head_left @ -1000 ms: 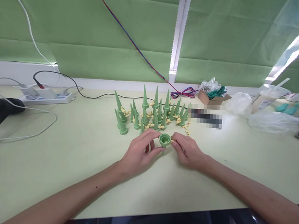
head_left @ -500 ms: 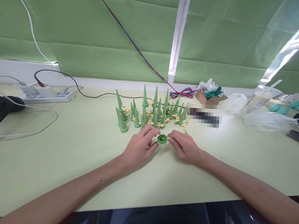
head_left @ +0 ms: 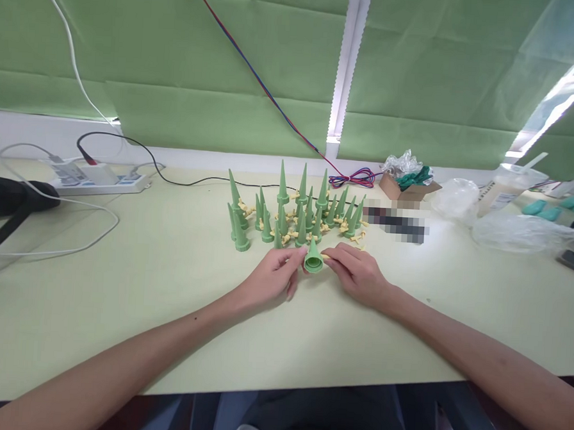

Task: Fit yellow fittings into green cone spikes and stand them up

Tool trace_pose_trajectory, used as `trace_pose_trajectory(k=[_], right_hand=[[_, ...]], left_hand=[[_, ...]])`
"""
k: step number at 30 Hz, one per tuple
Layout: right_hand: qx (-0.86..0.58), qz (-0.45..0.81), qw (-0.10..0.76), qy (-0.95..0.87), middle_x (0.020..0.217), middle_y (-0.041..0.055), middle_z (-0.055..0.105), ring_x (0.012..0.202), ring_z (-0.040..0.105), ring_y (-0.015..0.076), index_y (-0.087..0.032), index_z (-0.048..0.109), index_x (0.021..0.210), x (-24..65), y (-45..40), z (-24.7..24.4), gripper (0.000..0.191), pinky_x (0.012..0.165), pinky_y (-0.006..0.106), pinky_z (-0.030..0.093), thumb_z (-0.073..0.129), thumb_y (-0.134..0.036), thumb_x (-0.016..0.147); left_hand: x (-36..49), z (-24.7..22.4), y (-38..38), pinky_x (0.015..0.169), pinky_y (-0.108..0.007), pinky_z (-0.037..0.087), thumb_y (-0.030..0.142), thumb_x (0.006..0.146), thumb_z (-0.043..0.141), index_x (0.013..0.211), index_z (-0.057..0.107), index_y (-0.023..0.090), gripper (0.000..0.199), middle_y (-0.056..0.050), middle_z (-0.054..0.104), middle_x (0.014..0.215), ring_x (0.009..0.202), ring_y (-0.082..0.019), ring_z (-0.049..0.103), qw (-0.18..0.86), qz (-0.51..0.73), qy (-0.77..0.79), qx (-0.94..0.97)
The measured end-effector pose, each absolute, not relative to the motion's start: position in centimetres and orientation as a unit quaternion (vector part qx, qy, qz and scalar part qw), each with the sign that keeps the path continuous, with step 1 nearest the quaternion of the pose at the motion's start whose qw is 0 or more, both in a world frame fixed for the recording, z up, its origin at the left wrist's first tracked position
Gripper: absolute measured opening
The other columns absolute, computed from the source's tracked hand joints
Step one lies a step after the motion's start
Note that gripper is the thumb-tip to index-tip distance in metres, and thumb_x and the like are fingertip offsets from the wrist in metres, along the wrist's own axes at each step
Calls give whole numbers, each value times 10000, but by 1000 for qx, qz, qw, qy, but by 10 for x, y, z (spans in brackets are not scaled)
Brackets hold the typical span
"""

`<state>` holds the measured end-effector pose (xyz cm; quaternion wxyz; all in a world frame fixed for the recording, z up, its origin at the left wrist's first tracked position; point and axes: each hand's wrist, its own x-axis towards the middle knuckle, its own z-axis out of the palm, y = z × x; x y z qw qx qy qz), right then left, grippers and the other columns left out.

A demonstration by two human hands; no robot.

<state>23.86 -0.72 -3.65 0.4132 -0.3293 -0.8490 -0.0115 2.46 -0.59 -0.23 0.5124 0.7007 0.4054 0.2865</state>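
Note:
Between my hands, a hollow green cone (head_left: pixel 314 263) is tilted with its open round base toward me and its tip pointing away. My left hand (head_left: pixel 273 275) is closed, its thumb and fingertips pinching the cone's left side. My right hand (head_left: pixel 355 274) is closed on a small yellow plastic piece (head_left: pixel 326 257), which meets the cone's right side. The right fingers hide most of that piece. Just beyond stand several upright green cones (head_left: pixel 241 238), with small yellow pieces (head_left: pixel 343 217) scattered among them.
At the back left lies a white power strip (head_left: pixel 101 183) with plugs and cables. To the right are a blurred dark object (head_left: pixel 397 224), a small cardboard box (head_left: pixel 406 190), a drink cup (head_left: pixel 502 188) and clear plastic bags (head_left: pixel 521 232). Coiled red-blue wire (head_left: pixel 356 178) rests by the wall.
The cone has tipped so its side and tip now show behind the base. My left fingers have shifted from spread around its rim to a pinch on its left side.

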Motion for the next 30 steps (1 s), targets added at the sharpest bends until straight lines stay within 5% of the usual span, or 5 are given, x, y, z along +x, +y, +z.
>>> trace_pose_trajectory(k=[6, 12, 20, 30], right_hand=[[-328, 1, 400, -856, 788, 43, 594, 628, 518, 134, -184, 576, 1043, 238, -9, -39, 185, 571, 242, 412, 394, -214, 1021], [-312, -2, 402, -861, 813, 52, 625, 646, 551, 141, -192, 559, 1081, 240, -9, -40, 173, 578, 238, 429, 398, -208, 1018], [-310, 3, 379, -872, 828, 54, 637, 649, 562, 139, -190, 549, 1062, 241, -10, -40, 164, 569, 236, 419, 391, -208, 1022], [-304, -15, 334, -892, 828, 61, 646, 595, 544, 137, -177, 547, 1025, 240, -11, -34, 180, 529, 245, 384, 373, -222, 1029]], left_hand=[[23, -3, -5, 379, -209, 184, 588, 933, 460, 792, 521, 175, 440, 48, 477, 420, 330, -64, 306, 613, 272, 374, 641], [19, -2, -3, 404, -211, 214, 563, 890, 562, 852, 577, 155, 410, 31, 502, 471, 368, -63, 338, 631, 266, 340, 645], [17, 2, -5, 460, -215, 297, 474, 889, 586, 875, 594, 171, 304, 55, 439, 494, 450, -87, 388, 538, 265, 364, 713], [11, -1, 5, 501, -208, 378, 384, 841, 680, 864, 668, 170, 216, -30, 586, 875, 566, -74, 449, 315, 322, 316, 835]])
